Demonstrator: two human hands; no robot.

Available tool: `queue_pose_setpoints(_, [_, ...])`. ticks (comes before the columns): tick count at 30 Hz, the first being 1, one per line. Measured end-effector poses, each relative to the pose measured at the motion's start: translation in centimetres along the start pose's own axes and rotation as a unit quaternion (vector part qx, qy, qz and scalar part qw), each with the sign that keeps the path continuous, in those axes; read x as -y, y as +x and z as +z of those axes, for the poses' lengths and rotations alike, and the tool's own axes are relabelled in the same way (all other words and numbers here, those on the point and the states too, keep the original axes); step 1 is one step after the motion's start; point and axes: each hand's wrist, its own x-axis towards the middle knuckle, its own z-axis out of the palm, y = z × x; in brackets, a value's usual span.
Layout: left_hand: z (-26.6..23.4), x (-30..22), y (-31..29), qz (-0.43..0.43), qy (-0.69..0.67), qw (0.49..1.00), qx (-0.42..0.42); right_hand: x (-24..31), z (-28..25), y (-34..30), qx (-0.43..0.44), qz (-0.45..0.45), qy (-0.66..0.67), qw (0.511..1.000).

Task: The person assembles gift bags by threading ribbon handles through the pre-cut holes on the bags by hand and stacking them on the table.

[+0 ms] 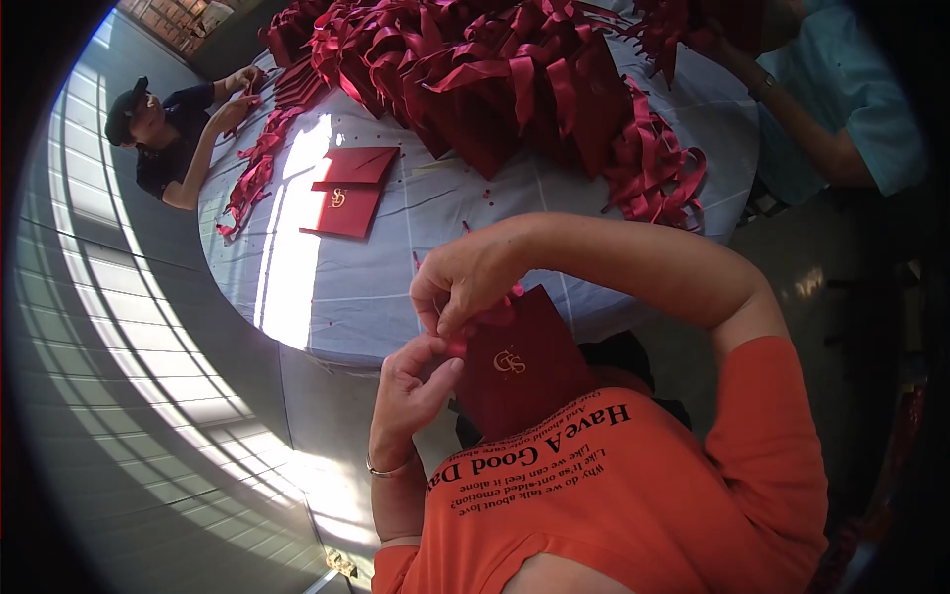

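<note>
A dark red paper bag [529, 371] with a gold emblem leans against the front of my orange shirt, below the table's near edge. At its upper left edge, my left hand [411, 381] pinches a shiny red ribbon [457, 346] between thumb and fingers. My right hand [475, 277] reaches over from the right, its fingers bent down and closed on the same ribbon close to the left fingertips. More ribbon shows beside the right hand, along the bag's top. The exact grip of the right fingertips is partly hidden.
A round table with a pale cloth [386, 287] stands before me. Two red folded pieces [351, 193] lie on it; a large heap of red bags and ribbons [475, 79] fills the far side. One person [163, 144] works at the far left, another [831, 119] at the right.
</note>
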Motion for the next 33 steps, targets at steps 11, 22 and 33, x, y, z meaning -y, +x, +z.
queue_pose_setpoints(11, [-0.1, 1.4, -0.2, 0.063, 0.001, 0.998, -0.019, -1.5, 0.6, 0.7, -0.014, 0.033, 0.0, 0.999])
queue_pose_setpoints(22, [0.3, 1.7, 0.3, 0.103, 0.021, 0.994, -0.03, -3.9, 1.5, 2.2, -0.141, -0.082, -0.214, 0.963])
queue_pose_setpoints(33, [0.6, 0.8, 0.1, 0.041, 0.034, 0.998, -0.036, -5.6, 2.6, 3.4, -0.334, -0.154, -0.344, 0.864])
